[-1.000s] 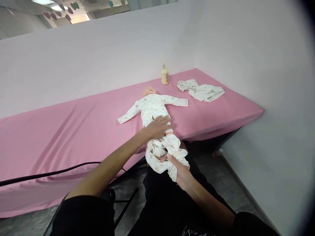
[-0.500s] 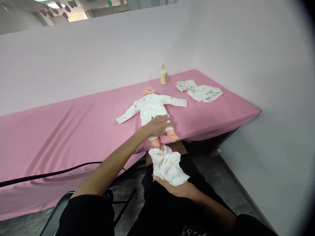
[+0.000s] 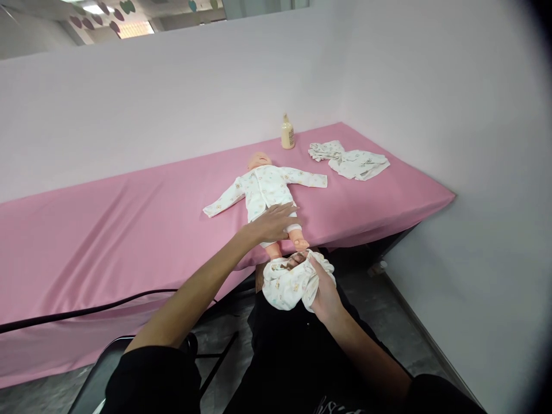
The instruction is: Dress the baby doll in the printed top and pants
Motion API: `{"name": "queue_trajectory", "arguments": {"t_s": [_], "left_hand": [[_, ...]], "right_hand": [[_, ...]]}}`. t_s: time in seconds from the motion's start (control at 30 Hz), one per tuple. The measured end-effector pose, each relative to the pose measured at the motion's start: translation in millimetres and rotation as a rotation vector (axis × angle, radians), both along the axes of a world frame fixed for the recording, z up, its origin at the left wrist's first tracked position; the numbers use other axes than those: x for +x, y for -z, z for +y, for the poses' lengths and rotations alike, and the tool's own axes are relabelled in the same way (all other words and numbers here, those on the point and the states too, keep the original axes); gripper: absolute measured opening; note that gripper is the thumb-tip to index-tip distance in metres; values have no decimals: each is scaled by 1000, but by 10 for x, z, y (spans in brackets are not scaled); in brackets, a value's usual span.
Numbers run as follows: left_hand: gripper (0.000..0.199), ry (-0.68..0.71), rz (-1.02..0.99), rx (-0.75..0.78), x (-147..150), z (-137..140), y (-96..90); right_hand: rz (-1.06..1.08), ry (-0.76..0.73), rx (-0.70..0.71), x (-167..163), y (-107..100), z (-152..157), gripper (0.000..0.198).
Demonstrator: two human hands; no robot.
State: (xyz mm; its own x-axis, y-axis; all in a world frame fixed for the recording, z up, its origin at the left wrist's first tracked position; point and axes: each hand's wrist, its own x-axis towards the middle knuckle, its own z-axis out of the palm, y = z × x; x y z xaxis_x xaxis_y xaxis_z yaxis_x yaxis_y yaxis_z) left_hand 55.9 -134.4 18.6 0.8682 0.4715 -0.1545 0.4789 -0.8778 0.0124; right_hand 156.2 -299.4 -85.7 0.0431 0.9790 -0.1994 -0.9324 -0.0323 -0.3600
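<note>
A baby doll [image 3: 269,183] lies on its back in a white printed long-sleeved top, its head toward the wall and its bare feet at the table's front edge. Across its lower body and thighs rests my left hand [image 3: 276,223], fingers stretched out and fairly flat. My right hand [image 3: 324,287] grips bunched white printed baby pants [image 3: 287,287] just below the doll's feet, thumb on top at the right side. The opening of the pants faces the feet. One foot [image 3: 301,244] shows above the cloth; the other foot's end is hidden behind it.
The pink-covered table [image 3: 181,213] runs along a white wall. A pump bottle [image 3: 287,133] of pale liquid stands behind the doll, with crumpled white printed clothing [image 3: 360,164] to the right. A black cable [image 3: 107,301] crosses the front left; a dark chair [image 3: 103,368] stands below.
My right hand has moved from beneath the baby pants up to their right side, gripping them and turning the opening toward the doll's feet. My left hand stays nearly in place.
</note>
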Motion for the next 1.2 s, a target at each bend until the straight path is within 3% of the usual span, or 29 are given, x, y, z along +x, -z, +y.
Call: {"name": "queue_trajectory", "arguments": {"t_s": [0.17,0.33,0.57,0.67,0.83,1.0,1.2], "left_hand": [[41,15,0,84,-12,-42,75],[44,48,-17,158,-18,-83,182],[44,-1,-119,157,12,-143,279],[47,-115,-231,78,-76,-314,223],[45,-550,-727,-52,-475,-1000,285],[58,-611,-739,-183,-738,-1583,680],[39,-738,-994,-123,-578,-1638,1030]], "right_hand": [[-3,93,-61,81,-116,-40,29],[-43,28,-13,88,-253,-27,28],[-28,-27,56,-5,-392,291,18],[-42,-48,39,-9,-445,349,17],[43,-31,-66,26,-486,317,17],[58,-25,-141,36,-445,320,26],[59,-47,-142,32,-379,341,25]]}}
